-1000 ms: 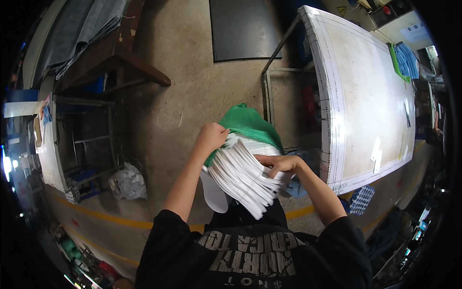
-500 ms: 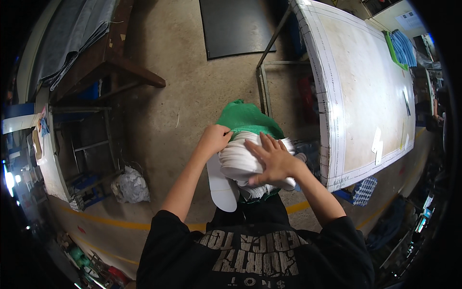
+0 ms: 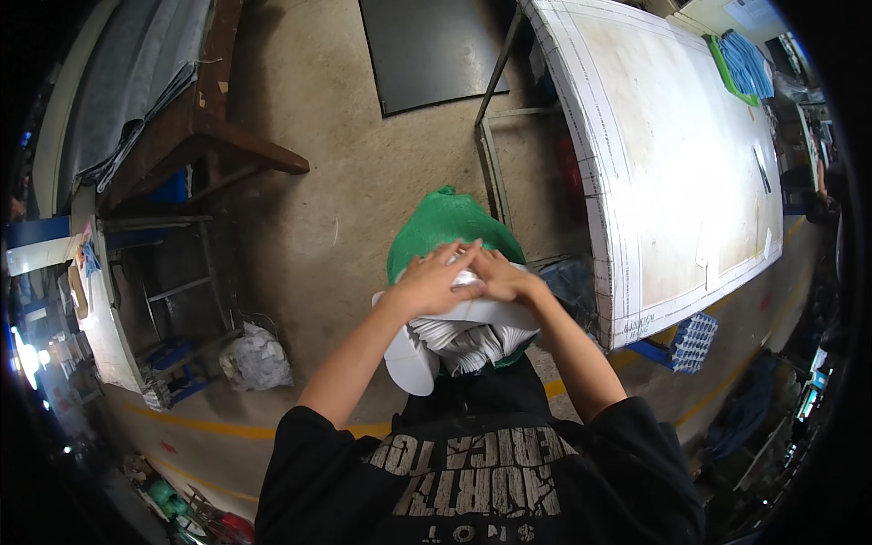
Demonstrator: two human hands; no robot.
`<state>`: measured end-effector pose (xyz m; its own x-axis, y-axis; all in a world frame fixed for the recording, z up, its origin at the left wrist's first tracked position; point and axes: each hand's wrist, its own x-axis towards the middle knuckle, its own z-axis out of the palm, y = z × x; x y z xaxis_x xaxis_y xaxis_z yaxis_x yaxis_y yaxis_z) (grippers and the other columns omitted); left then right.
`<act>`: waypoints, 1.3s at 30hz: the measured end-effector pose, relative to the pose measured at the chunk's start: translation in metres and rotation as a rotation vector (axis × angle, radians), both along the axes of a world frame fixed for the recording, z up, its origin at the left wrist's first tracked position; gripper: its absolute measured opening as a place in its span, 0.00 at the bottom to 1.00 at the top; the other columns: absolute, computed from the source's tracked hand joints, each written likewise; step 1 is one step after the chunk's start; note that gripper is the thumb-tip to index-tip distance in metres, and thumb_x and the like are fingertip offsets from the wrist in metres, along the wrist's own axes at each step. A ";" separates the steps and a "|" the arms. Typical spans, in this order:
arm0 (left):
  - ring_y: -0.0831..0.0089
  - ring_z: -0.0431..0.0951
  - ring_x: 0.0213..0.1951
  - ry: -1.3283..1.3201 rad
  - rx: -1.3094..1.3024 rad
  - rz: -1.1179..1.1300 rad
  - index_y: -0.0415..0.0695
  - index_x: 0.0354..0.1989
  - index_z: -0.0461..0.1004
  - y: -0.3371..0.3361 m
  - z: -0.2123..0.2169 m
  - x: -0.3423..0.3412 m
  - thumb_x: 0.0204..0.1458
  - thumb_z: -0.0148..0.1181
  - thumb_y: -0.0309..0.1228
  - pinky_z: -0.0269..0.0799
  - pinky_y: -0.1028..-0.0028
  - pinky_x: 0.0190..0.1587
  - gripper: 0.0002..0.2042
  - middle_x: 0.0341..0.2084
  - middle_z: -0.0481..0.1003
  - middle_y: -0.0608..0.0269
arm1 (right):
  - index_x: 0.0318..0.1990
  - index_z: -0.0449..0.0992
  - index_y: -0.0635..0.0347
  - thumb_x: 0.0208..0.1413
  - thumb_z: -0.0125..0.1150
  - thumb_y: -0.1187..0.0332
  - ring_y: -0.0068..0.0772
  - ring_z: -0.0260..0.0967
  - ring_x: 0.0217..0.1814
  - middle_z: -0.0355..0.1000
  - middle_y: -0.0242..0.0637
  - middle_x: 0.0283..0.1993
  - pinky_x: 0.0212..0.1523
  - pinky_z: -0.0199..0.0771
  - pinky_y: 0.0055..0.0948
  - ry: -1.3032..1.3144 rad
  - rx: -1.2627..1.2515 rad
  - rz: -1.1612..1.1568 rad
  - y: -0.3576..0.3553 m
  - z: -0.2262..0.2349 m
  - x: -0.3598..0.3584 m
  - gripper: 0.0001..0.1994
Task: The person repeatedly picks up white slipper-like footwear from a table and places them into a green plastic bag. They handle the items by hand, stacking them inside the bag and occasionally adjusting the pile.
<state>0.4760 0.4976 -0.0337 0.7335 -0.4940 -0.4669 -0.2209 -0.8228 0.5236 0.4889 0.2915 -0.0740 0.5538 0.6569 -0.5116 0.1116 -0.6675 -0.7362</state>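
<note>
A green sack (image 3: 445, 222) sits in front of my legs, its mouth spread around stacks of flat white pieces (image 3: 468, 341) with rounded ends, shaped like shoe insoles. My left hand (image 3: 434, 283) lies on top of the stack near the sack's far rim, fingers stretched. Against it, my right hand (image 3: 501, 274) rests on the same pile with its fingers extended, and the fingertips of both hands meet. Between and under the hands, part of the white pile is covered. One flat white piece (image 3: 413, 368) sticks out at the near left of the sack.
A white-topped table (image 3: 681, 154) on a metal frame stands close at right, bearing a green tray (image 3: 727, 73) with blue cloth. A dark wooden frame (image 3: 204, 136) is at far left, a clear bag (image 3: 257, 357) of scraps below it. A black mat (image 3: 431, 54) lies ahead.
My left hand has let go of the sack's edge and moved right onto the white pile. My right hand has shifted forward beside it, and the upper pieces have tipped farther into the sack.
</note>
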 end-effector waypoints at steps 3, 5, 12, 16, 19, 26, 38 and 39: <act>0.40 0.49 0.78 0.208 -0.073 -0.062 0.54 0.78 0.56 -0.008 0.015 -0.005 0.44 0.75 0.60 0.54 0.47 0.76 0.53 0.80 0.47 0.48 | 0.76 0.56 0.59 0.68 0.55 0.41 0.51 0.68 0.70 0.65 0.56 0.73 0.70 0.65 0.43 0.546 0.310 -0.435 -0.045 -0.025 0.008 0.40; 0.41 0.48 0.79 0.317 0.118 -0.207 0.53 0.78 0.57 -0.010 0.019 -0.004 0.37 0.79 0.62 0.54 0.49 0.76 0.59 0.81 0.44 0.47 | 0.74 0.61 0.60 0.71 0.52 0.46 0.45 0.74 0.62 0.74 0.51 0.65 0.64 0.70 0.37 0.740 0.437 -0.800 -0.074 -0.046 0.011 0.33; 0.46 0.42 0.80 0.022 0.209 -0.460 0.60 0.80 0.51 -0.074 0.018 -0.030 0.32 0.83 0.54 0.42 0.30 0.74 0.63 0.81 0.45 0.49 | 0.57 0.84 0.47 0.60 0.66 0.56 0.43 0.80 0.55 0.83 0.40 0.55 0.58 0.78 0.40 0.266 -0.273 -0.397 -0.117 -0.082 -0.007 0.19; 0.45 0.40 0.81 -0.041 0.191 -0.494 0.60 0.80 0.53 -0.082 0.012 -0.043 0.33 0.82 0.52 0.38 0.26 0.73 0.60 0.81 0.42 0.51 | 0.57 0.83 0.51 0.54 0.71 0.64 0.48 0.80 0.54 0.82 0.45 0.54 0.54 0.79 0.40 0.281 -0.250 -0.363 -0.106 -0.081 -0.002 0.21; 0.46 0.40 0.81 -0.075 0.183 -0.476 0.62 0.79 0.55 -0.081 0.009 -0.054 0.33 0.82 0.51 0.38 0.28 0.74 0.59 0.81 0.43 0.52 | 0.55 0.84 0.51 0.51 0.70 0.69 0.50 0.80 0.55 0.82 0.46 0.53 0.55 0.79 0.41 0.072 -0.236 -0.285 -0.084 -0.091 -0.003 0.20; 0.51 0.41 0.81 -0.041 0.232 -0.378 0.64 0.79 0.55 -0.081 0.006 -0.069 0.34 0.81 0.50 0.39 0.31 0.75 0.58 0.81 0.45 0.57 | 0.50 0.82 0.59 0.52 0.65 0.71 0.52 0.79 0.54 0.81 0.50 0.50 0.54 0.77 0.43 -0.012 -0.105 -0.437 -0.077 -0.128 -0.007 0.16; 0.53 0.41 0.81 -0.133 0.447 -0.213 0.66 0.75 0.60 -0.084 -0.014 -0.098 0.32 0.83 0.45 0.44 0.28 0.72 0.55 0.82 0.42 0.60 | 0.36 0.83 0.71 0.55 0.68 0.58 0.61 0.80 0.37 0.78 0.63 0.33 0.42 0.79 0.50 -0.018 0.078 -0.618 -0.053 -0.070 -0.034 0.18; 0.53 0.40 0.81 -0.146 0.477 -0.199 0.66 0.74 0.62 -0.085 -0.019 -0.100 0.31 0.83 0.43 0.43 0.26 0.71 0.54 0.82 0.42 0.60 | 0.35 0.84 0.71 0.55 0.68 0.59 0.61 0.80 0.36 0.78 0.63 0.33 0.42 0.80 0.50 -0.033 0.055 -0.647 -0.051 -0.067 -0.035 0.18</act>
